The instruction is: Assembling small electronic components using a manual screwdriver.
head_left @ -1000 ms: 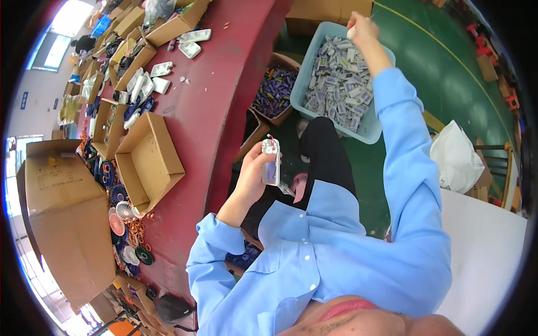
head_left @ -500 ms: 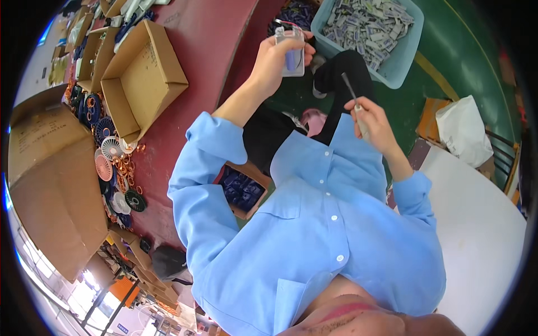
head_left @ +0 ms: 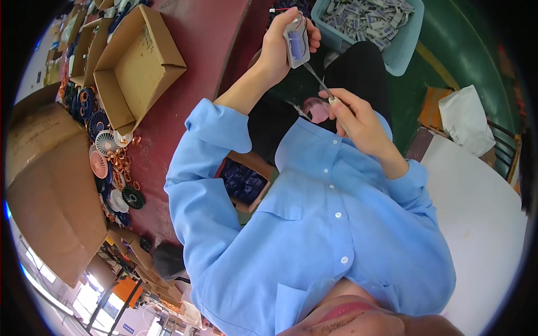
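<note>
In my left hand (head_left: 277, 47) is a small whitish plastic case (head_left: 292, 60) with a purple cylindrical battery (head_left: 295, 45) inside and thin wires along its top and side. A small white plug (head_left: 273, 10) sticks out on a red wire beyond the thumb. My right hand (head_left: 358, 122) is closed round the pale handle of a screwdriver (head_left: 320, 83). Its thin metal shaft points up and left, with the tip at the lower corner of the case. Whether the tip touches the case or passes behind it, I cannot tell.
A blue tub (head_left: 404, 61) full of small grey-and-purple parts stands at the far right. An open cardboard box (head_left: 143, 67) sits on the red table (head_left: 193, 56), beside several fan grilles (head_left: 106, 143). A carton of dark blue parts (head_left: 244, 182) is below my left arm.
My right hand has moved up and left, swinging the screwdriver tip over to the case. My left hand has risen slightly and tilted the case, so the battery and wires show more.
</note>
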Demonstrator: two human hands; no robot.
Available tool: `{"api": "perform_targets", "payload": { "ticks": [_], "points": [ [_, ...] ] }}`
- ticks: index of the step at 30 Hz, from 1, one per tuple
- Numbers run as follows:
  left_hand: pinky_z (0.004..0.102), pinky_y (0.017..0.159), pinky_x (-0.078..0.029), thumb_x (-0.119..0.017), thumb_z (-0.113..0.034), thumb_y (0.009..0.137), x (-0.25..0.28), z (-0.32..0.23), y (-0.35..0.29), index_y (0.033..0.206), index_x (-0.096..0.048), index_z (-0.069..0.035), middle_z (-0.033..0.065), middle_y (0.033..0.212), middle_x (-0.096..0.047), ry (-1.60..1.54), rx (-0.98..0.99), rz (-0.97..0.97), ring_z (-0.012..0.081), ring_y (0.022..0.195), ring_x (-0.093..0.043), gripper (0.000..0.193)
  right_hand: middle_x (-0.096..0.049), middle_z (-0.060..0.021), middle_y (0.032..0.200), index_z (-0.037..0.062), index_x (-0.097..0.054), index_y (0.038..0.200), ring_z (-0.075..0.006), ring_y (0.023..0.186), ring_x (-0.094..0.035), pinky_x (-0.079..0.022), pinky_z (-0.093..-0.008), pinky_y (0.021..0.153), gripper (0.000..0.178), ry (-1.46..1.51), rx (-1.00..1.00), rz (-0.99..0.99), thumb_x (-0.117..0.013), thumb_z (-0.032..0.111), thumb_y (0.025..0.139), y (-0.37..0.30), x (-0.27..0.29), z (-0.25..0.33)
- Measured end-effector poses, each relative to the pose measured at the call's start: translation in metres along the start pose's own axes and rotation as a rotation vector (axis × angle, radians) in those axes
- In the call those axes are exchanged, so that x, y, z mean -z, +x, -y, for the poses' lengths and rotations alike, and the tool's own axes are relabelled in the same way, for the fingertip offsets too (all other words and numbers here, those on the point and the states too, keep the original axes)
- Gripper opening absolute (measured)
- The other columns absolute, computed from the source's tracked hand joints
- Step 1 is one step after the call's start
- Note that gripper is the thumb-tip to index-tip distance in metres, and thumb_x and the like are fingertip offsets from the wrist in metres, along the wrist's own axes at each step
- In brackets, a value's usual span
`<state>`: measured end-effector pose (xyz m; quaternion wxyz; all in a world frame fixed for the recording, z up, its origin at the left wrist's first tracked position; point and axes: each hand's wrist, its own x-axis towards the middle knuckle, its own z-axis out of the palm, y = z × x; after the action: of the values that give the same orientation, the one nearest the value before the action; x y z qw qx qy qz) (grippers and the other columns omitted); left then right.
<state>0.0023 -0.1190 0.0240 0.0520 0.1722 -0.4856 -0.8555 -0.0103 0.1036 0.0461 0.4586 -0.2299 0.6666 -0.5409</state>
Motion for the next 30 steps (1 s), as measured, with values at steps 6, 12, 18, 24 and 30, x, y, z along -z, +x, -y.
{"api": "perform_targets", "payload": {
  "ticks": [6, 12, 18, 24, 30],
  "points": [
    [0.0353, 0.073, -0.048, -0.043, -0.045, 0.09, 0.003, 0.002, 0.002, 0.087, -0.057, -0.003, 0.0131, 0.079, -0.06, -0.191, -0.022, 0.113, 0.0233, 0.074, -0.058, 0.044, -0.051, -0.0011, 0.075, -0.0003, -0.055, 0.119, -0.0074, 0.052, -0.049, -0.038, -0.0216, 0.047, 0.033, 0.15, -0.072, 0.063, -0.042, 0.022, 0.1, 0.01, -0.006, -0.003],
    [0.0341, 0.07, -0.043, -0.044, -0.039, 0.089, -0.004, 0.003, -0.006, 0.089, -0.058, -0.002, 0.0101, 0.075, -0.056, -0.152, -0.047, 0.133, 0.0202, 0.069, -0.05, 0.04, -0.053, -0.0023, 0.076, 0.0002, -0.056, 0.118, -0.0089, 0.05, -0.051, -0.04, -0.0231, 0.044, 0.033, 0.44, -0.171, 0.153, -0.04, 0.023, 0.1, 0.012, -0.008, -0.003],
    [0.0295, 0.064, -0.04, -0.047, -0.034, 0.089, -0.006, 0.012, -0.009, 0.082, -0.055, -0.004, 0.0068, 0.07, -0.053, -0.084, -0.125, 0.135, 0.0166, 0.066, -0.049, 0.031, -0.054, -0.0035, 0.077, 0.0, -0.054, 0.119, -0.0103, 0.049, -0.051, -0.042, -0.0237, 0.043, 0.036, 0.888, -0.298, 0.186, -0.037, 0.027, 0.101, 0.007, -0.021, -0.009],
    [0.0261, 0.056, -0.038, -0.052, -0.027, 0.087, -0.006, 0.018, -0.009, 0.078, -0.055, -0.004, 0.0052, 0.066, -0.053, -0.041, -0.231, 0.053, 0.0136, 0.06, -0.049, 0.025, -0.055, -0.0053, 0.077, -0.0001, -0.053, 0.117, -0.0108, 0.048, -0.051, -0.041, -0.024, 0.041, 0.035, 1.052, -0.29, 0.149, -0.038, 0.027, 0.1, 0.011, -0.042, -0.016],
    [0.0323, 0.065, -0.036, -0.044, -0.041, 0.091, -0.013, 0.016, -0.017, 0.077, -0.049, -0.006, 0.0051, 0.066, -0.045, -0.094, -0.183, 0.024, 0.0174, 0.063, -0.041, 0.038, -0.054, -0.0055, 0.073, 0.0006, -0.053, 0.107, -0.0118, 0.043, -0.049, -0.038, -0.0237, 0.039, 0.034, 0.984, -0.277, 0.073, -0.039, 0.03, 0.101, 0.008, -0.056, -0.017]
  ]
}}
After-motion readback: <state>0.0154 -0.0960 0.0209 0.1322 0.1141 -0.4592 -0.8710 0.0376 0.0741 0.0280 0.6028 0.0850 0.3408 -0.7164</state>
